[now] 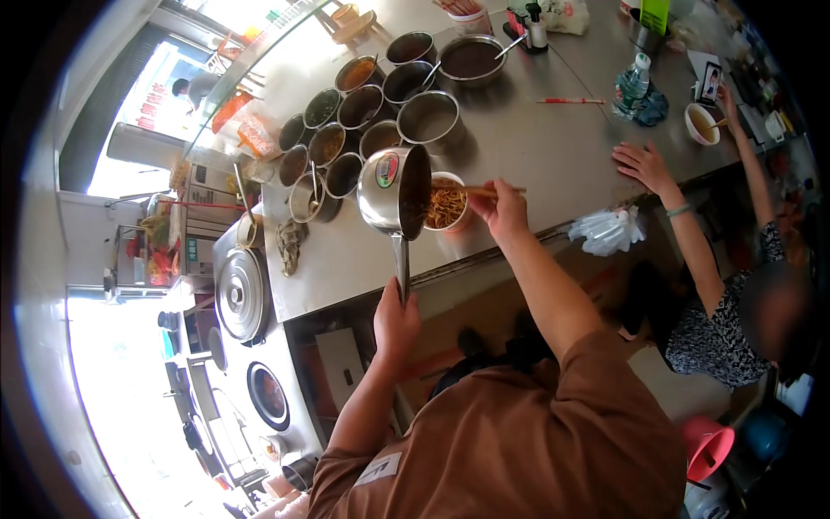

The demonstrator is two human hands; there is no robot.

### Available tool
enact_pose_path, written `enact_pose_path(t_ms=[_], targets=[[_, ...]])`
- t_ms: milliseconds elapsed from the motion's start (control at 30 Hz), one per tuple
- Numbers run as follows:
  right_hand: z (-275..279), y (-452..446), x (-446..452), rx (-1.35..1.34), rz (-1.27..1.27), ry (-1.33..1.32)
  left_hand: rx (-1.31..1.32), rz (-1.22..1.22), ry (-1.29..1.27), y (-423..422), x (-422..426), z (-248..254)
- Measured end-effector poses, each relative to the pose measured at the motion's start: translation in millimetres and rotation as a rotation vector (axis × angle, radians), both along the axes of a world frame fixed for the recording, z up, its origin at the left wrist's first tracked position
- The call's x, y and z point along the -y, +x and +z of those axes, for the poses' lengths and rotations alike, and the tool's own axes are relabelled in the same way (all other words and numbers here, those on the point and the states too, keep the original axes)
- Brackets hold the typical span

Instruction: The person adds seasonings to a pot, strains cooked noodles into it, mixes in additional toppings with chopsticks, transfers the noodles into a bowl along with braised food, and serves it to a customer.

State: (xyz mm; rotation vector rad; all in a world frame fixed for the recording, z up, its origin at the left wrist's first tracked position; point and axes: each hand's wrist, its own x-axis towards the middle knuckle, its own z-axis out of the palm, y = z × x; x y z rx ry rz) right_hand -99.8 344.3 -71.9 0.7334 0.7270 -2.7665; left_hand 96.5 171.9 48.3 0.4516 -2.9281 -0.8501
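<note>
My left hand (396,327) is closed around the handle of a shiny steel saucepan (380,195), which is tipped on its side with its mouth toward a paper bowl. That bowl (458,222) stands near the counter's front edge and has brown noodles (444,208) in it. Chopsticks (486,189) are pinched in my right hand (504,213), just right of the bowl, and their tips reach over the noodles. The saucepan hides part of the bowl's left side, and I cannot make out how much is in the pan.
Several steel pots of sauces and toppings (430,121) crowd the steel counter (536,143) behind the bowl. Plastic bags (608,230) hang at its front edge. To the right, a co-worker (718,329) sits with a phone (710,84), a bottle (634,86) and a soup bowl (702,125).
</note>
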Motion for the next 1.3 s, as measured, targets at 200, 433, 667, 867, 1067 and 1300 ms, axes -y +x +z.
enact_pose_path(t_ms=[200,433,667,867,1067,1300], targets=[[47,76,-1,-0.131,0.249,-0.231,-0.001,-0.001,0.078,-5,6,-6],[8,72,-11,-0.355,0.061,0.131,0.021,0.025,0.228,-2,5,2],[-1,70,-7,-0.419,0.121,0.181,0.146,0.024,0.104,-10,-6,24],[2,67,-3,-0.464,0.158,0.293,0.051,-0.023,-0.046,-4,-8,20],[37,0,-29,-0.444,-0.077,-0.069,0.114,-0.014,-0.038,1,-5,15],[-26,21,-8,0.139,-0.029,-0.192,0.003,-0.044,-0.026,2,-12,2]])
